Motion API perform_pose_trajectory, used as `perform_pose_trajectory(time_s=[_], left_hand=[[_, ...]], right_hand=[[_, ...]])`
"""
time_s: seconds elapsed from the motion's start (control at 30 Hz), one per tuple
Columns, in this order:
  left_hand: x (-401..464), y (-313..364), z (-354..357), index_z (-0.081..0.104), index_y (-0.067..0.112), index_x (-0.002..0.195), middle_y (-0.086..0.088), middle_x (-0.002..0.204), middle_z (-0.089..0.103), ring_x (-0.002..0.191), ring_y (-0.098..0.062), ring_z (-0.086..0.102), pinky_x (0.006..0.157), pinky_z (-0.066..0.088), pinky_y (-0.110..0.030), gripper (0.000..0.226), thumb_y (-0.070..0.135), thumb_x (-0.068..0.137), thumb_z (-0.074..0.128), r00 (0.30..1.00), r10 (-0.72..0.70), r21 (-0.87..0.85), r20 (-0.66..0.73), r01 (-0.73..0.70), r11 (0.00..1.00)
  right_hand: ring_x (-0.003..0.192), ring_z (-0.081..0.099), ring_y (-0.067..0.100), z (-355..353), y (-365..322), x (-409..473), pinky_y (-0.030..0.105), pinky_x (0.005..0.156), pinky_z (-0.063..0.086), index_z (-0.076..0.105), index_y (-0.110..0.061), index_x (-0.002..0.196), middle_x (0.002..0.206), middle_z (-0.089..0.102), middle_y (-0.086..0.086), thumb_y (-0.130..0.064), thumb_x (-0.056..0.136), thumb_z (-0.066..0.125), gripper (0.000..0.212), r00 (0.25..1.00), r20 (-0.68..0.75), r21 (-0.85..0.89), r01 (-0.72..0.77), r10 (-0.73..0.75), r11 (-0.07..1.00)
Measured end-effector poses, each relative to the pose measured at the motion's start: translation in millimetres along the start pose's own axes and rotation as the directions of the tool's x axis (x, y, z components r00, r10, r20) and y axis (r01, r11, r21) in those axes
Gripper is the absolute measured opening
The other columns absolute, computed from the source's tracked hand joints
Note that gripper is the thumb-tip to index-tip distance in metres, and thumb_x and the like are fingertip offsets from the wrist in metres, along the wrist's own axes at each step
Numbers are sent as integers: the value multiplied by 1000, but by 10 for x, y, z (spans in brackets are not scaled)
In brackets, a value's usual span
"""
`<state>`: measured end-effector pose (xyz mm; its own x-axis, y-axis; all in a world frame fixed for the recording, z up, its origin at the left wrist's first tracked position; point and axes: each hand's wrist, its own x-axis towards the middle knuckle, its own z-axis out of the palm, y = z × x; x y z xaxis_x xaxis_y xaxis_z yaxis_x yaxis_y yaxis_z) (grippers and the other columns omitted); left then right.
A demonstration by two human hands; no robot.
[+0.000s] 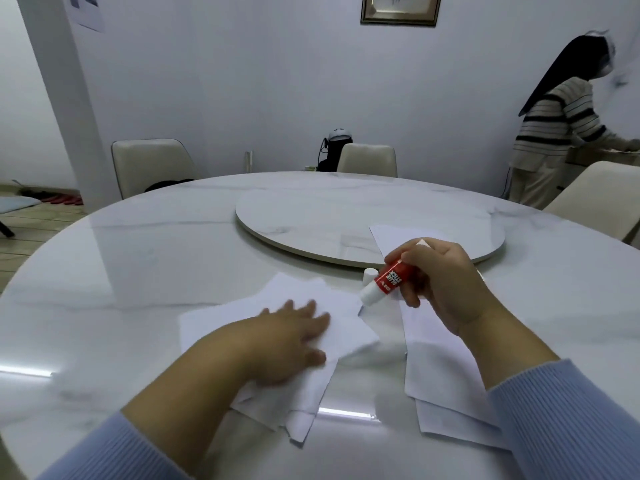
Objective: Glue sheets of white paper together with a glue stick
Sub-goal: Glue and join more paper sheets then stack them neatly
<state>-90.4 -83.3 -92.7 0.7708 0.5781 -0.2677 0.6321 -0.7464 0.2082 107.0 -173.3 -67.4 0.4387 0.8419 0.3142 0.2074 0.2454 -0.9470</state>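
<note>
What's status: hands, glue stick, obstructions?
Left hand flat on paper stack. Right hand grips glue stick, tip down at stack edge. Cap beside it, nothing blocking.

Round white marble-look table (145,258), glossy, grey veining, light strips reflecting near the front edge. Matching round turntable (311,216) sits raised at its centre. On the tabletop, near side: a loose fan of overlapping white sheets (346,327) on the left, corners sticking out at different angles, a left hand (287,337) pressed flat on top. To the right, a second stack of white sheets (446,379), long and skewed, its far corner reaching the turntable's rim. Between the piles, just short of the turntable, a small white cap (369,274) stands upright on the table.
</note>
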Motion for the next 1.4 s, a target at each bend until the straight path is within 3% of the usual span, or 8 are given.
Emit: perform_pose_trajectory(time_s=[0.17,0.37,0.57,0.83,1.03,1.17,1.27,1.4], left_hand=[[28,58,122,4,35,150,13,160,-3,146,-7,-9,120,-4,-35,59,48,97,27,972,-2,-143,-234,-32,989],[109,32,258,-5,41,148,12,159,-14,146,-14,-16,119,-8,-43,59,54,95,16,985,-5,60,-173,15,998],[109,53,243,-6,40,148,12,159,-15,146,-13,-16,119,-8,-43,59,54,95,16,986,-18,68,-166,29,997],[115,62,219,-6,38,148,9,159,-15,146,-15,-16,119,-8,-44,60,53,95,16,989,-23,65,-144,32,997],[84,53,233,-2,37,149,10,160,-11,147,-14,-13,120,-6,-43,59,50,96,19,984,16,64,-180,-4,998],[-53,54,98,29,45,142,21,156,14,145,1,3,120,-7,-34,55,25,92,41,968,234,-110,-94,-244,964],[-170,130,50,61,41,116,26,131,53,127,5,40,116,22,-25,51,21,73,43,929,256,-325,-267,-337,884],[-98,132,185,25,26,146,4,154,26,144,-20,17,116,16,-36,63,57,91,30,906,-138,-51,-400,128,990]], right_hand=[[40,49,17,36,9,-23,29,46,42,66,-4,73,72,62,30,-13,74,52,16,989,-119,-103,73,-85,992],[59,66,12,208,116,-45,25,61,57,67,-12,92,64,71,-10,-9,86,57,12,997,34,-391,80,-73,917],[78,71,13,322,239,-7,42,85,57,63,-33,92,93,74,-4,-20,88,60,14,986,168,-470,65,17,881],[47,50,25,132,-33,-56,28,49,41,69,-3,70,74,67,28,-27,58,56,30,964,241,-406,-7,114,914],[42,41,26,47,-62,-77,19,37,34,67,2,60,66,67,26,-8,59,46,23,889,412,-312,-68,199,948],[39,43,25,-50,-50,-31,15,33,31,63,0,53,56,63,22,-6,59,41,24,980,197,103,-53,32,993],[57,42,37,-85,-20,4,16,34,31,65,-7,50,54,62,19,-9,62,40,28,999,35,212,7,-15,977],[56,38,35,-31,-3,3,19,36,33,67,-7,53,56,64,17,-11,66,43,27,995,-99,191,50,-32,980]])
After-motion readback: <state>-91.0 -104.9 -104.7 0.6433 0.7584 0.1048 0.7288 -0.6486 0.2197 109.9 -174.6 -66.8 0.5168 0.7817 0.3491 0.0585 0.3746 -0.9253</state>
